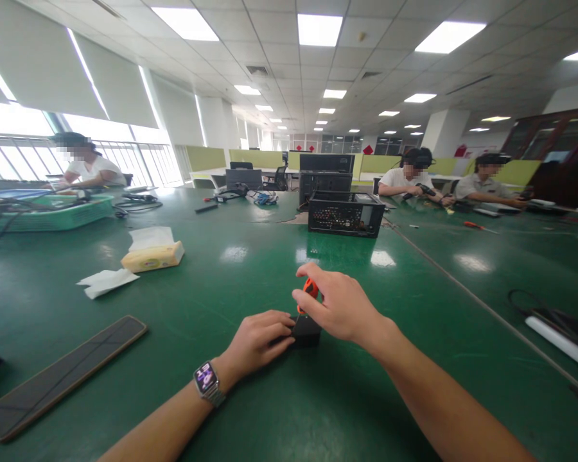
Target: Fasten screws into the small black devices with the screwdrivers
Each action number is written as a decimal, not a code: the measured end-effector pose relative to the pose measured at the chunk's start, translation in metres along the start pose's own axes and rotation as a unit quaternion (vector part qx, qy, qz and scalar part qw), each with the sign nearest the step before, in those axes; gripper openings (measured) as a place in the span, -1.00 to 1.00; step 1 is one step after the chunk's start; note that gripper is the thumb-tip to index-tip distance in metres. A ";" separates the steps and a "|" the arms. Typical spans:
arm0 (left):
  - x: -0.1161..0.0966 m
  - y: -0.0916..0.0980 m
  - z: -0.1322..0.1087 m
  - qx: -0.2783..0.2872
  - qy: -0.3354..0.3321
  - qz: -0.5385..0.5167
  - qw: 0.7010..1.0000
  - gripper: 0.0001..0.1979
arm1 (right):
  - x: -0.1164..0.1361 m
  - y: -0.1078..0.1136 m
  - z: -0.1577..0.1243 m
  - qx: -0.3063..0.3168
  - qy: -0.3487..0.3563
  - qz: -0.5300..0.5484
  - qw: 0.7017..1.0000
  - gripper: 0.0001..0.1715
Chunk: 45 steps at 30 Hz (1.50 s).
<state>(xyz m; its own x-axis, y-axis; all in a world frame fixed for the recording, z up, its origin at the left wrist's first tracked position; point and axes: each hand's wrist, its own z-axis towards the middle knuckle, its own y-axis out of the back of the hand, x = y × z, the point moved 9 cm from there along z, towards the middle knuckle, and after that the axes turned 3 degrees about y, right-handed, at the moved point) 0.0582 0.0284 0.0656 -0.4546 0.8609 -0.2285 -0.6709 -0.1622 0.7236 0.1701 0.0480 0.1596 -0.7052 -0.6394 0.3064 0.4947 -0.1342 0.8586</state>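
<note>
A small black box (pixel 306 332) rests on the green table (pixel 250 282) just in front of me. My left hand (pixel 256 340), with a watch on its wrist, is curled against the box's left side and holds it down. My right hand (pixel 334 303) is closed round the orange handle of a small screwdriver (pixel 309 290), held upright with its tip down on the top of the box.
A long dark flat panel (pixel 62 375) lies at the near left. A tissue pack (pixel 153 255) and a loose tissue (pixel 106 282) sit further left. A black computer case (pixel 345 213) stands mid-table. Cables (pixel 553 321) lie at right. Three other people sit at the far sides.
</note>
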 end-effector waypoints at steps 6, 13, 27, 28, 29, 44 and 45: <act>0.000 0.000 0.000 0.003 0.002 0.002 1.000 -0.98 | -0.004 -0.001 0.000 -0.008 -0.018 -0.024 1.000 -0.75; 0.001 -0.001 -0.001 0.002 0.002 0.000 1.000 -0.96 | -0.001 0.001 0.000 -0.001 -0.002 -0.015 1.000 -0.76; 0.004 -0.003 -0.002 0.011 0.010 0.005 1.000 -0.96 | 0.001 -0.003 0.001 -0.012 0.031 0.062 0.998 -0.69; 0.005 -0.003 -0.002 0.013 0.011 0.004 1.000 -0.97 | 0.000 -0.003 0.001 -0.014 0.029 0.062 0.998 -0.70; 0.005 -0.003 -0.002 0.014 0.012 0.003 1.000 -0.97 | 0.000 -0.003 0.001 -0.018 0.027 0.062 0.998 -0.72; 0.002 -0.001 0.000 0.014 0.013 0.003 1.000 -0.97 | 0.001 -0.007 0.002 -0.008 0.051 0.122 0.991 -0.81; 0.002 -0.001 0.001 0.014 0.013 0.001 1.000 -0.97 | 0.002 -0.007 0.002 -0.011 0.052 0.122 0.991 -0.83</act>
<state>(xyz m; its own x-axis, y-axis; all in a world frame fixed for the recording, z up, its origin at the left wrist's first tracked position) 0.0582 0.0307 0.0646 -0.4715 0.8479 -0.2425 -0.6535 -0.1513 0.7416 0.1644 0.0493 0.1551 -0.5073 -0.7295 0.4588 0.6562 0.0182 0.7544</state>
